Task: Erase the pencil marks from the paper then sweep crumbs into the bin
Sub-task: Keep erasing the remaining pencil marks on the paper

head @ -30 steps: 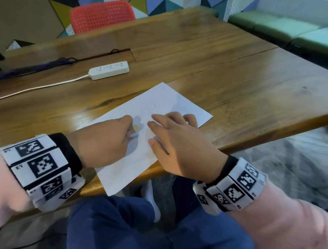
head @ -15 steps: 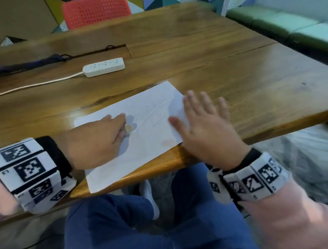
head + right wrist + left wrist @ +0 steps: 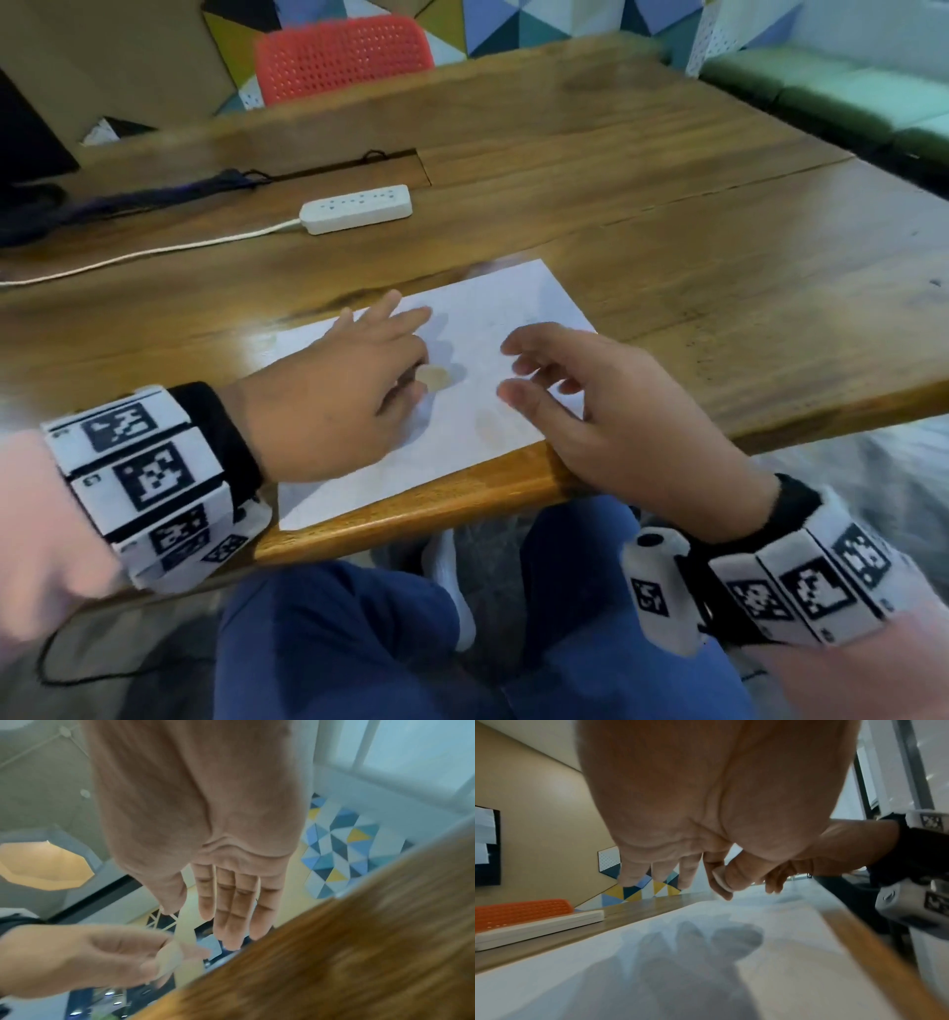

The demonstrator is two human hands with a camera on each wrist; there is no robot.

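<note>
A: Where is the paper (image 3: 477, 390)?
B: It lies flat on the wooden tabletop (image 3: 719, 288), right at the near edge. One corner sticks out past the edge.
A: What does the left hand (image 3: 334, 401) do?
B: It is above the left part of the paper. Its thumb and first finger pinch a small pale eraser (image 3: 434, 377). The other fingers (image 3: 634, 874) are spread out straight. That grip is tight on the eraser.
A: And the right hand (image 3: 606, 411)?
B: It is over the right part of the paper, beside the left hand. Its fingers (image 3: 231, 912) are loose and a bit bent. It holds nothing.
A: What else is there?
B: A white power strip (image 3: 357, 208) lies farther back on the tabletop. A red chair (image 3: 344, 56) stands behind it.
</note>
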